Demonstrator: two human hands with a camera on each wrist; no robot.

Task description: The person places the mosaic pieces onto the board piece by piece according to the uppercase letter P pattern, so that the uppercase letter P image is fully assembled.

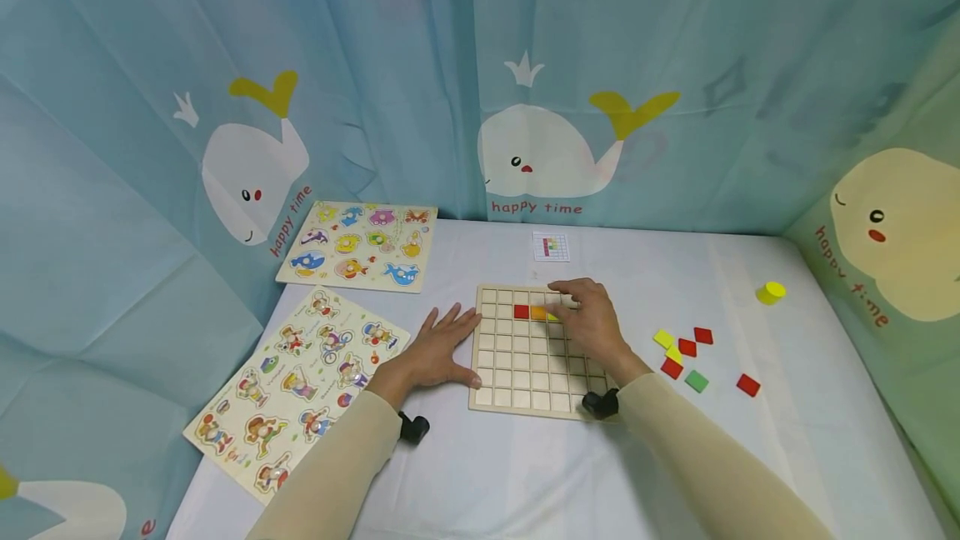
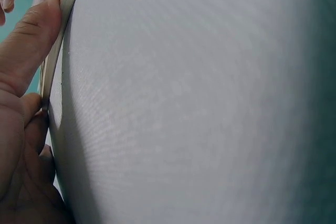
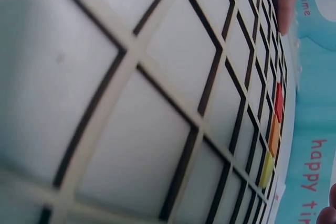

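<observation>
A wooden grid board (image 1: 510, 372) lies on the table between both hands. In one of its upper rows a red tile (image 1: 521, 312), an orange tile (image 1: 537, 312) and a yellow tile (image 1: 553, 317) sit side by side. My left hand (image 1: 437, 350) rests at the board's left edge, fingers spread and thumb (image 2: 39, 30) on the rim. Over the upper right of the board hovers my right hand (image 1: 592, 319), its fingers loosely bent around the yellow tile's end of the row. In the right wrist view its fingertips (image 3: 328, 214) show apart from the yellow tile (image 3: 267, 170).
Several loose red, yellow and green tiles (image 1: 697, 380) lie right of the board, with a yellow cylinder (image 1: 770, 293) farther back. A small pattern card (image 1: 551, 247) lies behind the board. Two picture puzzles, one of sea animals (image 1: 360, 244), one of children (image 1: 300, 390), are at left.
</observation>
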